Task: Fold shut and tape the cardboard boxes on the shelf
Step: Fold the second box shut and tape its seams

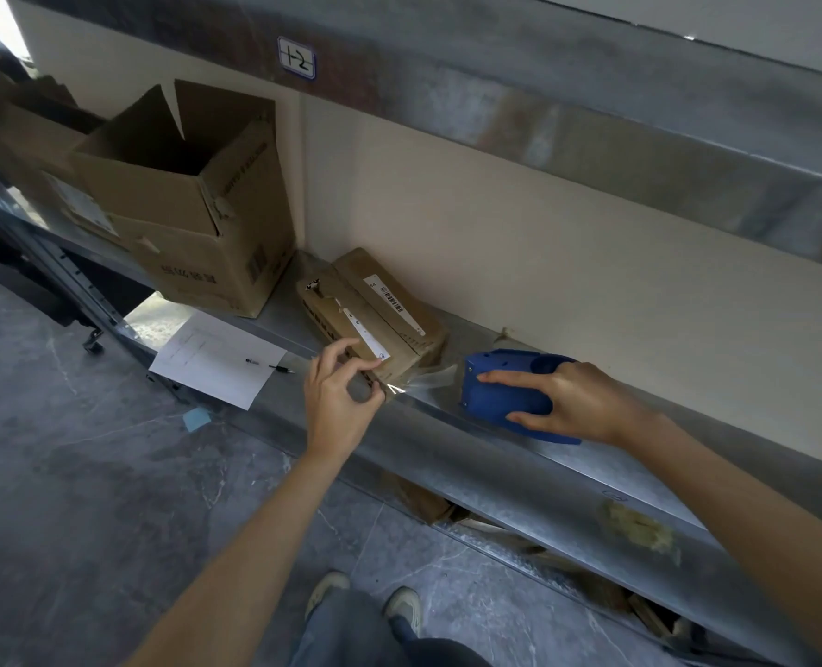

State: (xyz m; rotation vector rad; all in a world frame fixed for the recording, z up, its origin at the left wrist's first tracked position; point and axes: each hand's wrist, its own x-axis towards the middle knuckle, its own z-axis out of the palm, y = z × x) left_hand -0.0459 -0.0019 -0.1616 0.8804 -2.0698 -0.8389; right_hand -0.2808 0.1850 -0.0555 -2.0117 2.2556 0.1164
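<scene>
A small flat cardboard box (375, 310) with white barcode labels lies closed on the metal shelf (519, 454), against the wall. My left hand (336, 402) pinches the near corner of this box, where clear tape (423, 380) stretches rightward. That tape runs to a blue tape dispenser (500, 394), which my right hand (567, 402) grips from the right, index finger laid along its top. A larger cardboard box (197, 204) stands to the left with its top flaps up and open.
A sheet of paper (216, 358) with a pen (269, 365) lies at the shelf's front edge, left of my hands. More boxes (24, 132) stand at far left. An upper shelf beam carries a label "1-2" (297, 57). Cardboard scraps lie under the shelf.
</scene>
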